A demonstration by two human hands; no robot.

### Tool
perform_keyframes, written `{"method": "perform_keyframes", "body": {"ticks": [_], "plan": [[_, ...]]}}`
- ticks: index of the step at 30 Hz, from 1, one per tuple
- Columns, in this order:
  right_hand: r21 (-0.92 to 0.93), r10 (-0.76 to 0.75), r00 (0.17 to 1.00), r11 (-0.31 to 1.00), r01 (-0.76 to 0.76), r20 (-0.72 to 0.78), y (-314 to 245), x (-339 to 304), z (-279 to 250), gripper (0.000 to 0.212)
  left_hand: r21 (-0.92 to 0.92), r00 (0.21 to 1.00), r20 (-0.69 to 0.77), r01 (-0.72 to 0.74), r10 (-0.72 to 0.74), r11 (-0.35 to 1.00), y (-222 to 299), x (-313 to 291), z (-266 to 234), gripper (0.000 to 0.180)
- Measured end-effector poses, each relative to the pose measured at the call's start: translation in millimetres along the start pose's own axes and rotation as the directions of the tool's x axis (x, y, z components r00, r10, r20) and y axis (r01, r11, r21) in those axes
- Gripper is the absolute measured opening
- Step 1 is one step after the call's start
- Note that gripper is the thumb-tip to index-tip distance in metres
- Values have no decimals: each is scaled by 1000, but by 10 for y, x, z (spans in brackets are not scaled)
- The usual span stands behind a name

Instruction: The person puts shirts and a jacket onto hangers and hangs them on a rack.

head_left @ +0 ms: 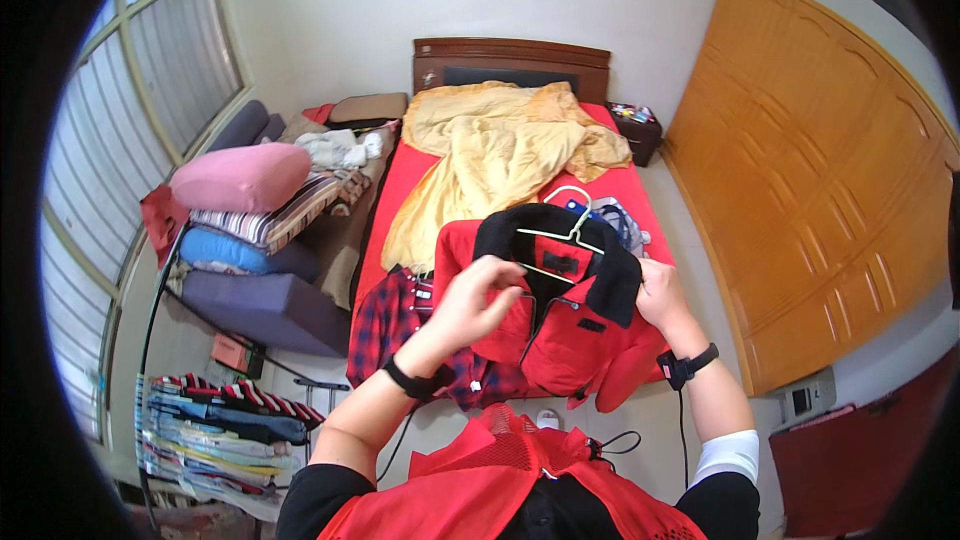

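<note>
A red jacket (560, 355) with a black fleecy collar hangs in front of me above the foot of the bed. Inside its neck sits a pale hanger (572, 238), the hook pointing up and away from me. My right hand (660, 292) is closed on the jacket at the right side of the collar. At the collar's left front is my left hand (475, 302), its fingers loosely curved and the thumb apart from them. Its fingertips are close to the left end of the hanger's lower bar; whether they touch it I cannot tell.
Behind the jacket is a bed with a red sheet (640, 202) and a rumpled yellow blanket (470, 155). A plaid shirt (378, 325) lies at its foot. Left are stacked cushions (240, 178) and a clothes rack (150, 340); right, a wooden wardrobe (800, 180).
</note>
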State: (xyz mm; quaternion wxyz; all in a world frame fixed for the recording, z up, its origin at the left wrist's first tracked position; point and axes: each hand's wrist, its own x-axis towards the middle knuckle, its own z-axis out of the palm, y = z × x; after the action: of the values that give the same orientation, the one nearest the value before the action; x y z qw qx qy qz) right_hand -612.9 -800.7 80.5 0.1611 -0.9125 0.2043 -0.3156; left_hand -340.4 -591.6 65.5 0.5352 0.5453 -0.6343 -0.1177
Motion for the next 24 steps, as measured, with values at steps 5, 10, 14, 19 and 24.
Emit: {"method": "perform_keyframes", "body": {"ticks": [5, 10, 14, 19, 24], "plan": [[95, -26, 999, 995, 22, 38, -302, 154, 285, 16, -291, 987, 27, 162, -161, 943, -271, 71, 397, 62], [212, -11, 989, 977, -22, 150, -444, 286, 553, 16, -693, 960, 3, 204, -281, 691, -391, -7, 496, 64], [314, -77, 969, 950, -1, 236, -555, 442, 688, 19, -701, 957, -95, 132, -275, 701, -229, -82, 339, 63], [491, -217, 911, 871, 19, 351, -839, 698, 821, 22, -634, 916, -269, 63, -297, 771, -76, -259, 60, 61], [535, -412, 813, 831, 151, 412, -1173, 871, 982, 19, -625, 822, -429, 28, -373, 780, 31, -451, -315, 63]]}}
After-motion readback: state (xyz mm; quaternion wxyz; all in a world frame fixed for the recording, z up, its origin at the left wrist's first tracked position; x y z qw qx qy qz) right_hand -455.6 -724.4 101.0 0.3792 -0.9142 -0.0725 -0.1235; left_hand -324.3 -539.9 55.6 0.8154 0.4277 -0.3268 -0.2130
